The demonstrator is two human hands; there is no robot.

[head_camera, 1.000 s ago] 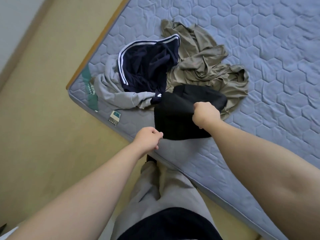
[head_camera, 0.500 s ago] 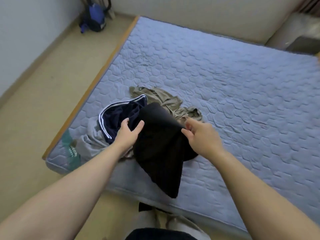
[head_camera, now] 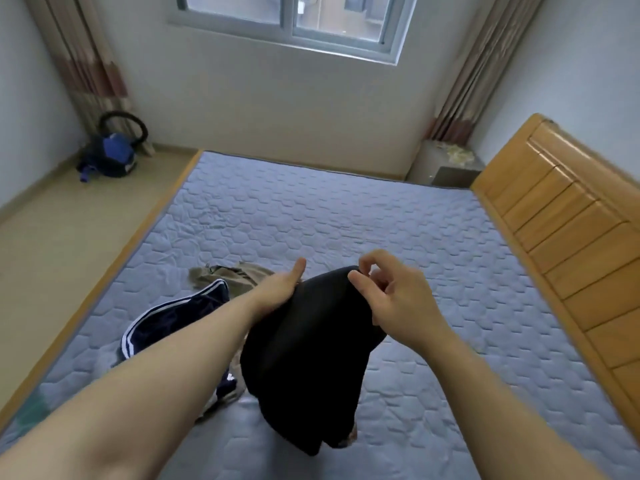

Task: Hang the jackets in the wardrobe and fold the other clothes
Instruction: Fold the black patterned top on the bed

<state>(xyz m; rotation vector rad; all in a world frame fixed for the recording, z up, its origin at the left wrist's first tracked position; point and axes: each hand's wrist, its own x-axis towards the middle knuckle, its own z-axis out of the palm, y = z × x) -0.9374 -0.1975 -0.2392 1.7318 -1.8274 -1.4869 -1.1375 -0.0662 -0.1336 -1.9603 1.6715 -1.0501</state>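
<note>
Black garment (head_camera: 304, 358) held up over the near part of the bed (head_camera: 346, 209).
It is plain, dark and limp, bunched at the top and hanging in loose folds. The right hand (head_camera: 398, 299) has a pinching grip on its top edge. The left hand (head_camera: 280, 289) has its thumb out and its fingers hidden behind the cloth, so I cannot tell its grip.

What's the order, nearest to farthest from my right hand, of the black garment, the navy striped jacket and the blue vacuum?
1. Black garment, pinched in the right hand.
2. Navy striped jacket, left on the mattress.
3. Blue vacuum, far left floor corner.
</note>
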